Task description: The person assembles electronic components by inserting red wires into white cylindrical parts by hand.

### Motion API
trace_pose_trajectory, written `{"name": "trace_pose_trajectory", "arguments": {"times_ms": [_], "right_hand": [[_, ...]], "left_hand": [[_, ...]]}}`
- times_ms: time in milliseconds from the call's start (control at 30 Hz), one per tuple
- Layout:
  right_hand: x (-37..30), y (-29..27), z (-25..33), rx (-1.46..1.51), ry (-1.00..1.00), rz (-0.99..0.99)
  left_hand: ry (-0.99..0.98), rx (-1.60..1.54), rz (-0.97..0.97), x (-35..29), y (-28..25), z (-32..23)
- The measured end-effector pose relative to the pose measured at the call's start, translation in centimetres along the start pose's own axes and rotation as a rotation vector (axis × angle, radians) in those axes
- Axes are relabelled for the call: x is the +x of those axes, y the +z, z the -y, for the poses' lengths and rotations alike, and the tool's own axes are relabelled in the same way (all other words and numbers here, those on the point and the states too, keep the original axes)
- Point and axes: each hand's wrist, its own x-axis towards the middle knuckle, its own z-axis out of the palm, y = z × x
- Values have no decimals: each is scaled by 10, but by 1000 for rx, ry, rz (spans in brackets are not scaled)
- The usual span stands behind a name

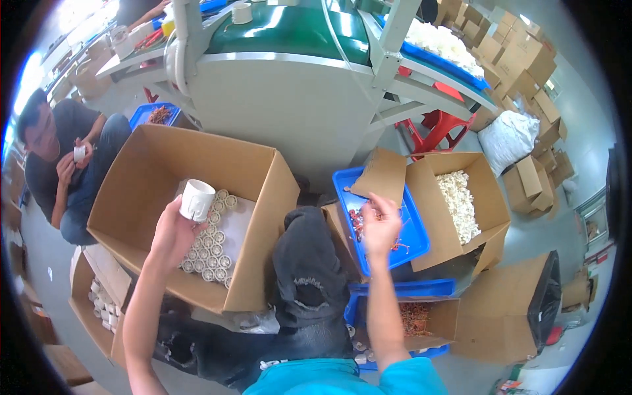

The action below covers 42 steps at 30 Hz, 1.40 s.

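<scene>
My left hand holds a white plastic elbow fitting above a large open cardboard box. Inside that box, rows of the same white round fittings lie on a white sheet. My right hand reaches into a blue plastic tray that holds small reddish-orange rings, with the fingers pinched down among them. Whether it has picked one up is hidden by the fingers. My knee in dark trousers sits between the box and the tray.
A cardboard box of small white parts stands right of the tray. Another blue tray and a box of orange rings lie below it. A seated person at the left handles a white fitting. A green-topped machine stands ahead.
</scene>
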Motion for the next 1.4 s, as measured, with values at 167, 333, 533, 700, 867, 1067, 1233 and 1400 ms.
{"name": "trace_pose_trajectory", "arguments": {"times_ms": [167, 333, 533, 700, 867, 1067, 1233, 1400], "right_hand": [[24, -86, -123, -525, 370, 103], [42, -84, -176, -687, 379, 232], [42, -73, -172, -647, 314, 230], [40, -85, -143, -708, 113, -93], [48, -87, -91, -325, 2, -143], [57, -117, -110, -744, -223, -49], [54, -106, -60, -802, -257, -20], [65, -121, -18, -696, -458, -221]], "left_hand": [[128, -316, 84, -37, 7, 17], [138, -294, 80, -33, -3, 31], [223, 61, -164, -39, -31, 54], [117, 96, -200, -49, -17, 43], [120, -51, -131, -54, -19, 51], [148, 112, -77, -45, -11, 61], [136, 158, -132, -48, -12, 64], [153, 213, -85, -45, -14, 67]]}}
